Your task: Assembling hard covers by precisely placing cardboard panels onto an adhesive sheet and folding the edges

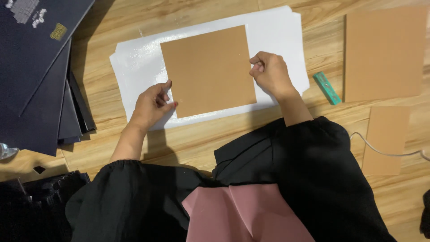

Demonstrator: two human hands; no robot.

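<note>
Brown cardboard square lies flat at upper centre of the frame, on top of a glossy white sheet that shows on all 4 sides of it, widest at left and right. That margin reads to me as the reason for the careful centring: the board sits inside the sheet's edges, slightly rotated with it.

My left hand is at the board's lower left corner, thumb and fingertips pinched on its edge, the heel resting on the white sheet. My right hand is at the right edge, fingers curled into a loose fist, pinching the board's edge. 2 hands on opposite sides keep the square from skating on the slick surface.

Wooden floor underneath. A teal cutter lies right of the sheet, just beside my right wrist, within easy reach. 2 more brown boards, 1 large at upper right, 1 smaller below it. Dark folders stacked at left. A folded pink sheet rests on my lap, bottom centre.
</note>
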